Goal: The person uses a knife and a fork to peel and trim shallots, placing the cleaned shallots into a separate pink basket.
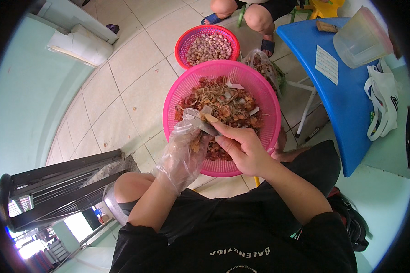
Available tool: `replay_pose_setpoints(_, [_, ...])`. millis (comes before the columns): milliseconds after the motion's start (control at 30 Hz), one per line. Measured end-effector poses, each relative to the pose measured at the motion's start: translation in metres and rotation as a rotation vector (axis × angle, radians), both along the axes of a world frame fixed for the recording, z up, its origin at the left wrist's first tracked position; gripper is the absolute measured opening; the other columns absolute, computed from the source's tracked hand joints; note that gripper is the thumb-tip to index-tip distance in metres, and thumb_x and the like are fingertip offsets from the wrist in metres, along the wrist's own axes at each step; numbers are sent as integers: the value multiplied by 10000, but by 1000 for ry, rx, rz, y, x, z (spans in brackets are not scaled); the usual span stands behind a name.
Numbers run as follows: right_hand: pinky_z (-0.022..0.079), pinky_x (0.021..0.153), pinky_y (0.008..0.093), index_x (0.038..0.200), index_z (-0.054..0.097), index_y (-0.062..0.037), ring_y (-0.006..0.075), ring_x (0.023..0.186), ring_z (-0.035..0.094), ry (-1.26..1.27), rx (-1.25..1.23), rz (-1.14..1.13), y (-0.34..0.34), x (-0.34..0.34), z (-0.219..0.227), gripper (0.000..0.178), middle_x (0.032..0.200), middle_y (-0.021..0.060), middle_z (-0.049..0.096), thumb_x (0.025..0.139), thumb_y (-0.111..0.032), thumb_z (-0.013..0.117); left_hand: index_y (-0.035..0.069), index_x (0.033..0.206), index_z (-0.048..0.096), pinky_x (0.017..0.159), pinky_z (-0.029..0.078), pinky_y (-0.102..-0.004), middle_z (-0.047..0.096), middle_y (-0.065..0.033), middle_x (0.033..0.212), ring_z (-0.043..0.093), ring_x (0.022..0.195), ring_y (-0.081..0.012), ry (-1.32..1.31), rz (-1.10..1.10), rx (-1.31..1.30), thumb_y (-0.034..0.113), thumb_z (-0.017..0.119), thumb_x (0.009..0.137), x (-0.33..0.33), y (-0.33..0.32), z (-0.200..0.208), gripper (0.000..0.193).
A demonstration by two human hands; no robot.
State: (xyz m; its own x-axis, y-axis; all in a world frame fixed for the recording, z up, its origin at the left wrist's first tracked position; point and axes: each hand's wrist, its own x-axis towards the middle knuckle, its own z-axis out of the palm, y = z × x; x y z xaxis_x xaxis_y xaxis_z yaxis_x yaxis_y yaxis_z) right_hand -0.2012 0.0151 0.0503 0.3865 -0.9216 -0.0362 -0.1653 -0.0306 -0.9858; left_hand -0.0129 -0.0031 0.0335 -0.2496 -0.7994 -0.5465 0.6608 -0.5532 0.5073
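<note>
Black shirt [282, 236] cloth lies nearest, at 6 o'clock. The gloved left hand [182, 148] curls inward, but what it grips is hidden; the bare right hand [242, 148] pinches one grey blade [209, 129] between thumb and fingers. That blade sits above the 8 o'clock side of one pink basket [272, 109], probably so the reddish scraps [225, 98] drop inside; the glove likely keeps skin clean. At 12 o'clock, one red basket [179, 51] contains pale bulbs [208, 48], too many to count. One blue table [351, 123] bears one tub [359, 43] at 2 o'clock.
</note>
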Motion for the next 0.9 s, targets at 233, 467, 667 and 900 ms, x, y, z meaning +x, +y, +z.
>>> replay_pose_setpoints(233, [493, 948, 360, 1522, 387, -27, 380, 1135, 665, -63, -194, -65, 1, 9, -8, 556, 1213, 268, 649, 992, -74, 547, 76, 1271, 573, 967, 533, -279, 641, -47, 1202, 634, 1090, -157, 44, -24, 13, 151, 572, 1019, 8, 0, -15, 263])
replay_pose_setpoints(467, [493, 952, 369, 1527, 371, -17, 400, 1122, 664, -59, -173, -86, 4, 8, -8, 572, 1220, 282, 640, 988, -84, 552, 92, 1254, 588, 893, 540, -279, 645, -35, 1129, 634, 996, -144, 2, -5, 51, 156, 561, 1026, -7, -1, 10, 238])
replay_pose_setpoints(667, [514, 904, 368, 1527, 366, -1, 397, 1032, 685, -24, -273, -97, 4, 10, -9, 588, 1164, 261, 658, 977, -69, 563, 73, 1193, 608, 842, 536, -280, 660, -38, 1060, 639, 951, -141, -210, -40, -196, 131, 587, 1009, -10, 8, 14, 194])
replay_pose_setpoints(900, [528, 864, 379, 1548, 343, -33, 404, 983, 684, 21, -285, -88, 6, 9, -11, 628, 1120, 248, 670, 966, -40, 579, 61, 1168, 627, 854, 542, -299, 665, -43, 1074, 647, 954, -157, -87, 25, -118, 115, 612, 994, -11, 9, 14, 183])
